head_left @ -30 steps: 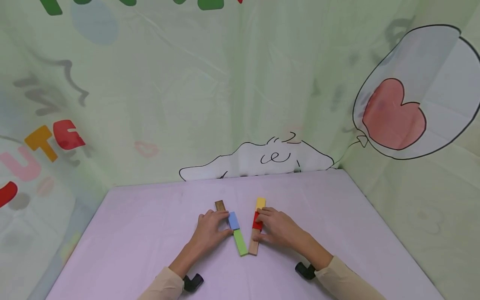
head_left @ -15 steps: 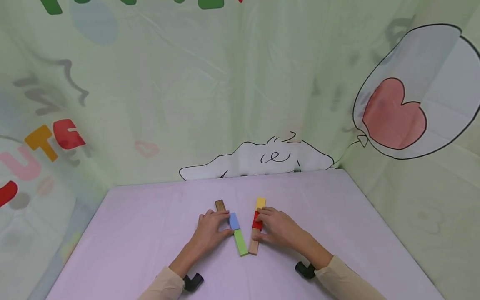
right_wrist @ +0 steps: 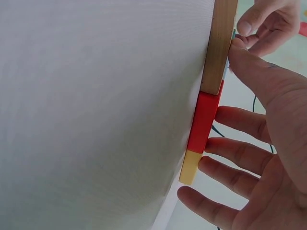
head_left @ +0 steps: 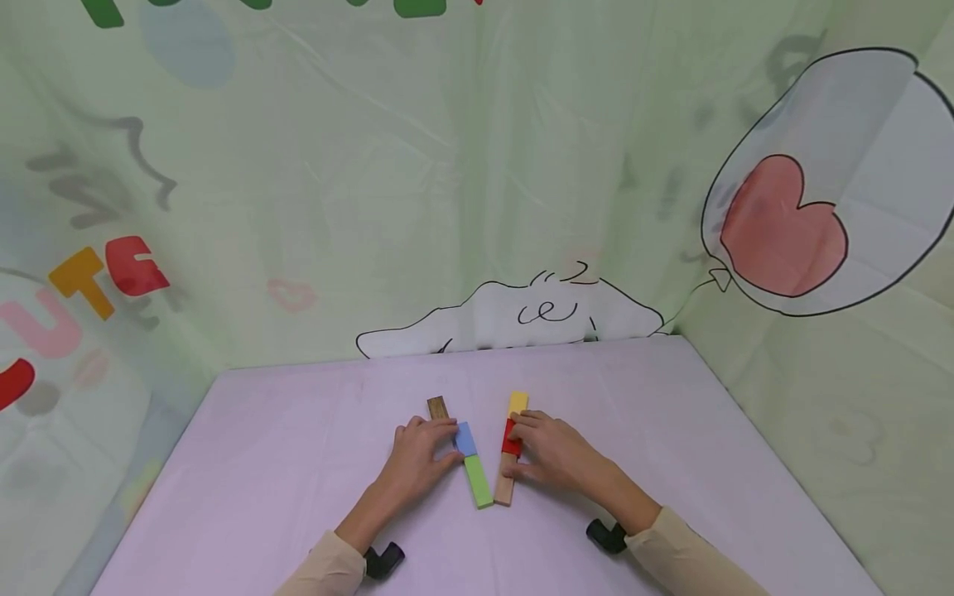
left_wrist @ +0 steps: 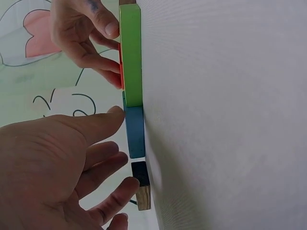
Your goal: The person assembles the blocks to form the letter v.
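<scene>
Small wooden blocks lie in two rows forming a V on the table. The left row has a dark brown block (head_left: 437, 407), a blue block (head_left: 465, 440) and a green block (head_left: 479, 484). On the right are a yellow block (head_left: 518, 402), a red block (head_left: 512, 448) and a plain wood block (head_left: 503, 490). My left hand (head_left: 419, 455) has its thumb at the blue-green joint, its fingers spread toward the blue and brown blocks. Fingertips of my right hand (head_left: 555, 451) touch the red block's side, with the thumb beside the plain wood block. Fingers partly cover both rows.
A pale lilac cloth covers the table (head_left: 298, 463). Behind it hangs a printed curtain (head_left: 387, 207) with a balloon drawing (head_left: 790, 190) at the right. Black wrist mounts (head_left: 384, 563) sit at the cuffs of both sleeves, close over the cloth.
</scene>
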Motion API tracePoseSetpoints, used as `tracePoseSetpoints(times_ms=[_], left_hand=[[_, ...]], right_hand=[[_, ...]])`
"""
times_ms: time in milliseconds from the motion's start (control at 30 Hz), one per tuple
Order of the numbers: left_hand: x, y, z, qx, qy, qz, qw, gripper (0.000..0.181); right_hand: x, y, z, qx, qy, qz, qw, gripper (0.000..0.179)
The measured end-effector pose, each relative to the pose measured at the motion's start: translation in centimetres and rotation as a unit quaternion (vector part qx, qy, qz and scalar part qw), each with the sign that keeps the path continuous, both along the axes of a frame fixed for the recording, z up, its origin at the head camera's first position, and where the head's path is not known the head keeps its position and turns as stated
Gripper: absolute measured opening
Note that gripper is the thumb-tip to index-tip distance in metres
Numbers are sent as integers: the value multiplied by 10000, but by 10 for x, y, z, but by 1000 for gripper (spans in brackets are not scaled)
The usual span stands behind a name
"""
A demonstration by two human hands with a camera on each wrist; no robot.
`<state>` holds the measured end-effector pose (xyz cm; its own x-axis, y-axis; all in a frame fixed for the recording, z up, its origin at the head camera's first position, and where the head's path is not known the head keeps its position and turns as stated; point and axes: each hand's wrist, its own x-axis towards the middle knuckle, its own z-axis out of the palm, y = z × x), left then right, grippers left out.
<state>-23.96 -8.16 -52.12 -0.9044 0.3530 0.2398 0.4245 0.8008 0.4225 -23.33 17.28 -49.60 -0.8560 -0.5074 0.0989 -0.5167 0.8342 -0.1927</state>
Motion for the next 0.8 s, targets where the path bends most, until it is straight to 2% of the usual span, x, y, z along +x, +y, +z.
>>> tracePoseSetpoints(times_ms=[167,367,500,800], left_hand=[[1,-2,1,31,50,1,10000,40],[1,-6,5,-11,307,-43,9995,39],[0,-11,8,0,412,37,9991,38],[-3,-24,11,-178,328,186,9991,37]], right_hand=[[1,0,-1,-11,-13,-21,10000,52],[1,0,-2,-32,-5,-66,10000,51],[1,0,-3,-46,-16,-72,10000,52],[-1,-1,-2,65,12,-34,10000,53]])
